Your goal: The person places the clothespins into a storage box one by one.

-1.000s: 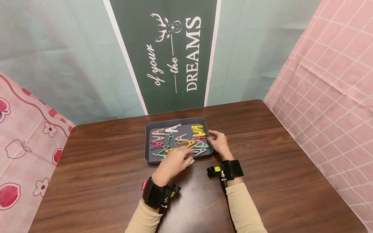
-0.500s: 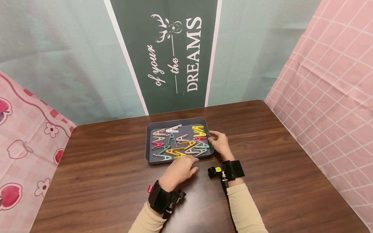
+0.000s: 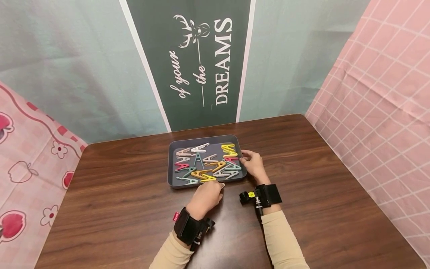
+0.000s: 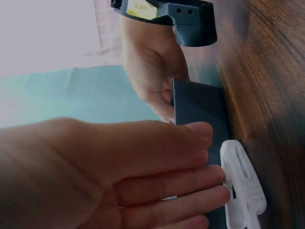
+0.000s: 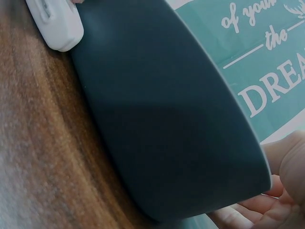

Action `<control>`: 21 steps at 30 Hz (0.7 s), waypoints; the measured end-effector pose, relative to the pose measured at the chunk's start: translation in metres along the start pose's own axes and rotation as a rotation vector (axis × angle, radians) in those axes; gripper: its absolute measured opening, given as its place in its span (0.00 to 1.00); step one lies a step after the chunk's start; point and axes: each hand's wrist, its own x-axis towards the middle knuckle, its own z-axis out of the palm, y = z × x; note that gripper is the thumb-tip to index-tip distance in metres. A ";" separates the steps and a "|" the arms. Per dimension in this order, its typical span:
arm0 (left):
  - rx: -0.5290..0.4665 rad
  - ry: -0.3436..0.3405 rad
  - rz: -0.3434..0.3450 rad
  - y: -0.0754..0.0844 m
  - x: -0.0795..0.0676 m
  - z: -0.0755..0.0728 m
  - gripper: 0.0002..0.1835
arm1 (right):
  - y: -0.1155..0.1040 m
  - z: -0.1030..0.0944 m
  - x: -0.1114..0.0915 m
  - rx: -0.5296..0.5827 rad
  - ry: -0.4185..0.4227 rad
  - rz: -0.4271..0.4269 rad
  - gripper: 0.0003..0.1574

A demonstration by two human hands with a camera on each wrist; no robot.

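A dark grey tray [image 3: 171, 164] holds several plastic clothespins in yellow, orange, pink, white, green and beige. Along its near outer wall, on the table, lies a white clothespin [image 4: 242, 183]. My left hand [image 3: 205, 197] is at this near side; in the left wrist view its fingers [image 4: 190, 183] extend fairly straight, tips right at the white clothespin, thumb held above them. My right hand [image 3: 253, 166] grips the tray's right edge near the front corner. In the right wrist view the thumb and fingers [image 5: 262, 202] are on either side of the tray's wall.
The brown wooden table [image 3: 111, 209] carries the tray towards its far edge. Behind hangs a green curtain [image 3: 282, 56] with lettering; a pink checked cloth [image 3: 379, 104] hangs at the right and a patterned pink one [image 3: 33, 175] at the left.
My left hand has come back from over the tray's front part to its near outer side, bringing its fingertips down to the white clothespin. The right hand has stayed on the tray's edge.
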 end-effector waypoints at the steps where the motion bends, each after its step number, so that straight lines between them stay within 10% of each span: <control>1: -0.003 -0.007 -0.004 0.000 0.000 0.000 0.03 | 0.000 0.000 0.000 0.002 -0.001 0.002 0.25; 21: -0.034 -0.050 0.030 0.003 -0.001 0.001 0.03 | 0.000 0.000 -0.001 0.006 -0.001 -0.011 0.25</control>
